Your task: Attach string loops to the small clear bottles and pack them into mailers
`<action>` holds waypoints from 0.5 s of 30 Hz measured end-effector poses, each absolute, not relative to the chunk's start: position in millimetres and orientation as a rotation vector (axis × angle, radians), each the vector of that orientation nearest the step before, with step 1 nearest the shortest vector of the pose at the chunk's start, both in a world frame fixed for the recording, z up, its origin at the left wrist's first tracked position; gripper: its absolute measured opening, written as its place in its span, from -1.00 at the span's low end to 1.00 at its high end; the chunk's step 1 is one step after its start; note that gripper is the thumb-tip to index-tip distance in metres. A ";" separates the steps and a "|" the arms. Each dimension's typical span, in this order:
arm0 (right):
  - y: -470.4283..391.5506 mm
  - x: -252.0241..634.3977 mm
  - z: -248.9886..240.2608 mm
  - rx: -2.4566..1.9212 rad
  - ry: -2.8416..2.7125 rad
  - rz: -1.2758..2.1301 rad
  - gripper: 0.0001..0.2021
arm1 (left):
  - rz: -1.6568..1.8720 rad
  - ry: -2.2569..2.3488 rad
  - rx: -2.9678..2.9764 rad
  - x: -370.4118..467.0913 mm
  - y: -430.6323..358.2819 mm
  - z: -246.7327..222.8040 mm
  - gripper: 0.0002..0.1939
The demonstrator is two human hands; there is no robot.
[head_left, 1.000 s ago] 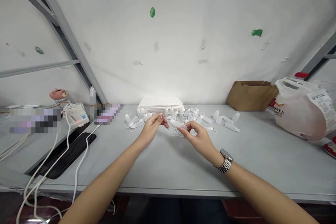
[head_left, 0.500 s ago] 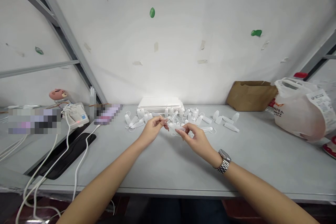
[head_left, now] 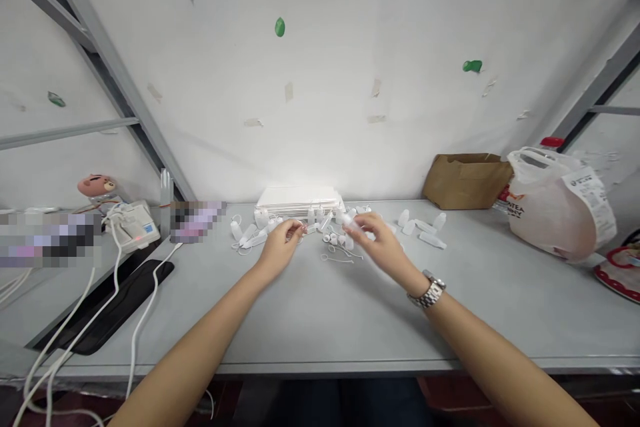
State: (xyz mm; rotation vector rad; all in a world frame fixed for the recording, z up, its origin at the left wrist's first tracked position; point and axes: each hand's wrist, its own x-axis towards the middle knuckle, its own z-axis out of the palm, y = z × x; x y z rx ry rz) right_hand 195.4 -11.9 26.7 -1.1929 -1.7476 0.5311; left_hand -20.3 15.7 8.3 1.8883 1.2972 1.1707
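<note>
My right hand [head_left: 377, 240], with a metal-band watch at the wrist, pinches a small translucent plastic squeeze bottle [head_left: 349, 219] above the table. My left hand [head_left: 280, 243] is closed, thumb and fingertips together; whatever they hold is too small to make out. Between and below the hands lie small white caps with thin loop straps [head_left: 337, 257]. Around both hands are many more small translucent bottles, some lying, some upright, such as an upright one [head_left: 236, 230] at the left and a lying one [head_left: 433, 240] at the right.
A stack of white flat boxes or sheets [head_left: 300, 197] stands against the wall behind the bottles. To the right are a brown paper bag [head_left: 465, 183] and a white plastic bag [head_left: 555, 213]. White cables [head_left: 150, 307], a charger block [head_left: 137, 227] and a black pad [head_left: 125, 307] lie left.
My right hand has lifted the bottle up and away from my left hand, widening the gap between them. Loose caps with straps now show below. The whole view has shifted slightly.
</note>
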 end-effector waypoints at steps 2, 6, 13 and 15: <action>-2.3 213.0 35.7 -1.269 -1.575 0.371 -0.69 | 1.167 1.448 2.014 -23.7 18.9 5.1 -0.77; 21.6 251.6 39.9 -1.502 -1.350 0.245 -0.65 | 1.006 1.595 2.211 -24.6 21.3 -3.8 -0.76; 42.2 290.5 29.9 -2.028 -1.520 0.228 -0.71 | 0.879 1.728 2.410 -23.6 22.0 -11.8 -0.71; 44.0 294.1 25.8 -2.133 -1.591 0.229 -0.74 | 0.835 1.721 2.461 -24.5 23.5 -13.2 -0.68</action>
